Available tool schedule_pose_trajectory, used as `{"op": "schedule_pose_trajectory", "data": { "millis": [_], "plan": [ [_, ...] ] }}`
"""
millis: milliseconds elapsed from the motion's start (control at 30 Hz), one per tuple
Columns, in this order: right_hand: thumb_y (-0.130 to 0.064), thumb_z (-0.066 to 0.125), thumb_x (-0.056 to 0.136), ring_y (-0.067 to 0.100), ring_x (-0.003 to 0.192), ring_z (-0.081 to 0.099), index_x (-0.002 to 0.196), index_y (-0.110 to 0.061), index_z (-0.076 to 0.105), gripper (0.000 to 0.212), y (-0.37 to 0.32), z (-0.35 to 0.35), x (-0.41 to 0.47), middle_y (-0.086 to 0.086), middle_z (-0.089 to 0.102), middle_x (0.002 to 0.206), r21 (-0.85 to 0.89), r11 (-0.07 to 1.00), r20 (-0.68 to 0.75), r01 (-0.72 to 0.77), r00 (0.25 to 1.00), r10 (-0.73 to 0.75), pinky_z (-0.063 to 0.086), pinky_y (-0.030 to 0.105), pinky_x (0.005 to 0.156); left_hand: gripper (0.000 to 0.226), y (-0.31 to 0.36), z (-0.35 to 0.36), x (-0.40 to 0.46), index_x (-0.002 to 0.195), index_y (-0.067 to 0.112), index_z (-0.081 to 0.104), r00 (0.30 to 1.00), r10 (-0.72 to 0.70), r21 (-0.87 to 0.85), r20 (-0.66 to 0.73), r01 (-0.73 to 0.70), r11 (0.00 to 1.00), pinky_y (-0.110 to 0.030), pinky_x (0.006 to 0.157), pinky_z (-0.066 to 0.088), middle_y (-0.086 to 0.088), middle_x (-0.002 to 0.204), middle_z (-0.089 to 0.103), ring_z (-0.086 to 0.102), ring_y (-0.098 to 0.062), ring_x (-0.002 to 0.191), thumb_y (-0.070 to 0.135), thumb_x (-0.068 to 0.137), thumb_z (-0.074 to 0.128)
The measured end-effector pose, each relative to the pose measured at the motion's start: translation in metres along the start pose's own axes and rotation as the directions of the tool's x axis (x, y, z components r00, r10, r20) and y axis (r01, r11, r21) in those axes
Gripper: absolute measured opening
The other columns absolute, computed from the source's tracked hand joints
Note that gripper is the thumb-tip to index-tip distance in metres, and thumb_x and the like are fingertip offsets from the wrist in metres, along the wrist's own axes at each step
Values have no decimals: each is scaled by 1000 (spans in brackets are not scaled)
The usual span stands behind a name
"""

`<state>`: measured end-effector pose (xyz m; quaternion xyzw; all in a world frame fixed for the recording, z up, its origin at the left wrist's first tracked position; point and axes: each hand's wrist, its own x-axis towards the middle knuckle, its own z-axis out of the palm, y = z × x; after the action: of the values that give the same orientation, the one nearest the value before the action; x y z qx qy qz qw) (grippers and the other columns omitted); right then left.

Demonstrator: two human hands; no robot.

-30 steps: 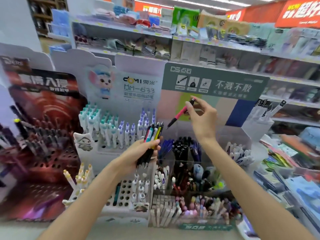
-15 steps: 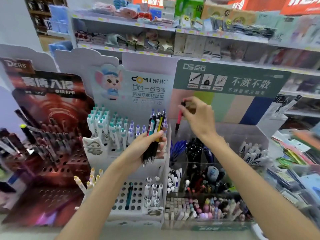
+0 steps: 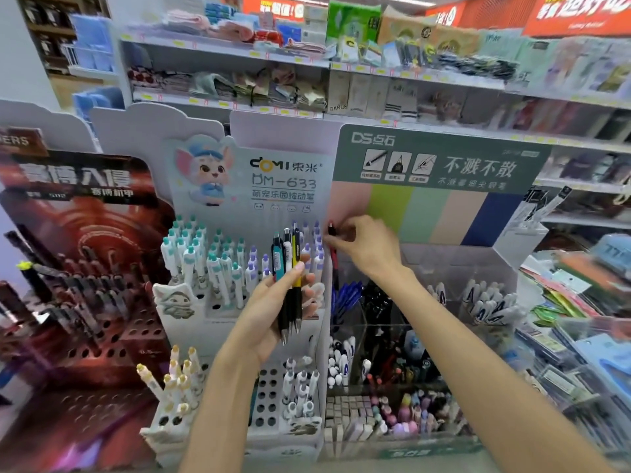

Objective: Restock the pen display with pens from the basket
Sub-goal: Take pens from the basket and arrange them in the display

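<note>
My left hand (image 3: 273, 308) grips a bundle of pens (image 3: 288, 281) with teal, white, yellow and black barrels, tips pointing down, in front of the white pen display (image 3: 239, 295). My right hand (image 3: 367, 245) pinches the top of a red pen (image 3: 334, 257) held upright, tip down, at the left back corner of the clear compartment display (image 3: 426, 302) under the green sign. Blue and black pens stand in that display's compartments. No basket is in view.
A dark red pen stand (image 3: 85, 285) sits at the left. Lower tiers hold cream pens (image 3: 177, 377), white pens and erasers (image 3: 348, 414). Store shelves (image 3: 307, 59) of goods run behind. Packaged stationery (image 3: 580, 336) lies at the right.
My right hand has carried the red pen leftward and down, turning it from slanted to upright at the clear display's left corner. My left hand keeps holding the bundle.
</note>
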<state>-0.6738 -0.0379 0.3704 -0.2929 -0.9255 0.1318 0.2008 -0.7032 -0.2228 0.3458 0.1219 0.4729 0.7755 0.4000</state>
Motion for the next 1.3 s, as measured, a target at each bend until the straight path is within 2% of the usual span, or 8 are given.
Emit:
{"op": "schedule_pose_trajectory", "data": {
  "millis": [100,267,467,600,800,933,1100,1300],
  "plan": [
    [-59,53,87,13,81,63,97,-19,69,44,-8,-19,-13,-6,68,87,215,976,-104,-16,994,39,51,30,72,21,1,5,0,106,13,66,998,19,117,57,-25,993,-17,44,44,7,65,60,52,-5,51,26,95,54],
    [-51,63,82,-1,58,56,90,-32,71,22,-17,-43,-45,-5,69,79,596,778,303,-196,953,8,39,14,60,19,-5,11,2,101,15,60,995,-9,328,104,-26,944,-17,44,42,7,70,67,55,-5,53,31,96,50],
    [-24,68,86,3,68,60,104,-13,64,22,-6,-38,-54,-5,67,85,779,502,381,-375,920,96,46,20,68,25,-7,17,1,108,16,63,992,-29,285,127,-9,958,-19,59,55,1,90,75,71,-9,72,31,97,48],
    [-17,66,86,3,66,63,96,-15,59,12,3,-49,-52,-5,66,82,931,274,177,-241,955,239,49,13,59,24,-5,16,4,107,10,66,1000,29,149,-6,-28,988,-21,63,58,-1,91,76,73,-13,80,24,98,48],
    [-19,71,85,12,78,68,92,-16,58,15,21,-60,-35,-3,67,83,731,658,-487,178,812,321,55,23,73,18,1,3,5,92,15,68,981,123,185,-151,-94,978,-18,51,53,5,68,71,64,-4,53,22,97,52],
    [-17,75,81,8,79,66,97,-11,63,20,15,-33,-23,-3,67,87,525,844,-332,115,940,78,53,15,74,18,-1,4,6,101,13,66,990,86,193,-111,-63,979,-17,44,45,4,66,56,49,-4,44,24,96,53],
    [-14,77,78,21,90,66,102,-8,64,29,9,-8,1,7,69,96,470,875,69,-115,993,94,54,40,86,19,-5,5,6,107,13,63,998,43,204,-41,-34,978,-13,37,29,8,59,47,37,-2,42,22,99,49],
    [-21,75,79,24,86,66,88,-6,70,19,5,-2,5,7,71,89,239,967,37,-89,996,83,54,38,79,32,-5,6,9,75,10,48,998,11,243,-66,5,970,-13,33,23,3,59,43,31,-3,40,28,101,42]
  ]
}}
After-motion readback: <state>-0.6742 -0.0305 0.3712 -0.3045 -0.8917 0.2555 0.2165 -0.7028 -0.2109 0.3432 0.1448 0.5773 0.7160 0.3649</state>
